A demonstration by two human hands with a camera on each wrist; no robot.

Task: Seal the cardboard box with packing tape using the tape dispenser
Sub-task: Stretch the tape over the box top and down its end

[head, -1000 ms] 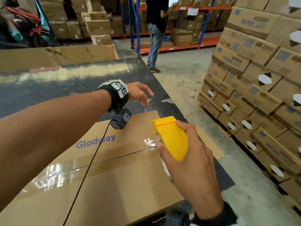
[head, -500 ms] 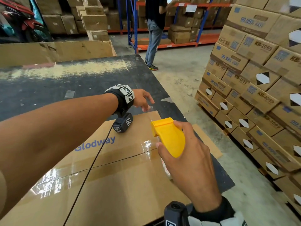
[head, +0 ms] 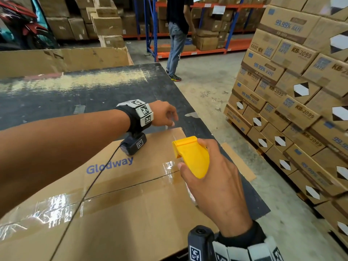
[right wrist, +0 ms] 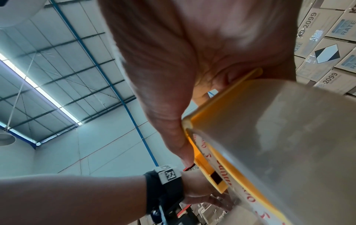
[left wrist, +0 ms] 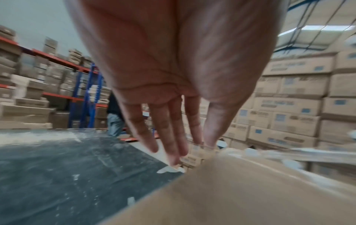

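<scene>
A brown cardboard box [head: 131, 213] printed "Glodway" lies on the black table [head: 75, 95], with clear tape [head: 113, 187] along its centre seam. My right hand [head: 191, 153] grips the yellow tape dispenser [head: 195, 162] just above the box's right end; the roll of clear tape [right wrist: 279, 137] shows in the right wrist view. My left hand [head: 169, 123] reaches over the box's far right corner. Its thumb and forefinger [left wrist: 194, 134] point down and pinch a clear strip of tape [left wrist: 202, 146] at the edge. The strip is hard to make out.
A tall stack of printed cartons [head: 291, 91] stands right of the table across a strip of floor. A person [head: 177, 34] stands by the blue and orange racks behind. A large cardboard sheet [head: 62, 59] lines the table's far side. A flat cardboard piece [head: 239, 162] overhangs the table's right edge.
My left hand has drifted right and down onto the box's far corner, its fingers closing together. The dispenser in my right hand has barely moved.
</scene>
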